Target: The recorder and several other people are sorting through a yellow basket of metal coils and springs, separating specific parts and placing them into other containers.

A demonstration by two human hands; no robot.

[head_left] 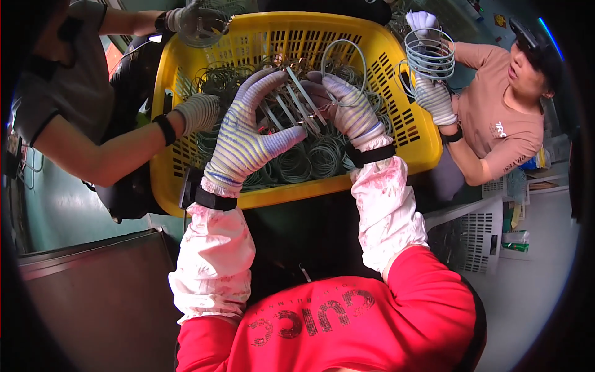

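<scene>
Both my hands wear striped knit gloves and hover over a yellow slatted plastic basket [409,133] full of grey-green wire rings [310,158]. My left hand [248,133] pinches a fan of several pale cable ties [291,105] between thumb and fingers. My right hand [350,108] grips the other side of the same ties, and a thin wire ring [344,53] loops up from its fingers. The ties' lower ends are hidden behind my hands.
A person on the left has one gloved hand [198,111] inside the basket and the other hand [195,25] at its far rim. A person on the right holds a stack of wire rings [429,54]. A white perforated crate [477,239] sits lower right; a metal surface [93,297] lower left.
</scene>
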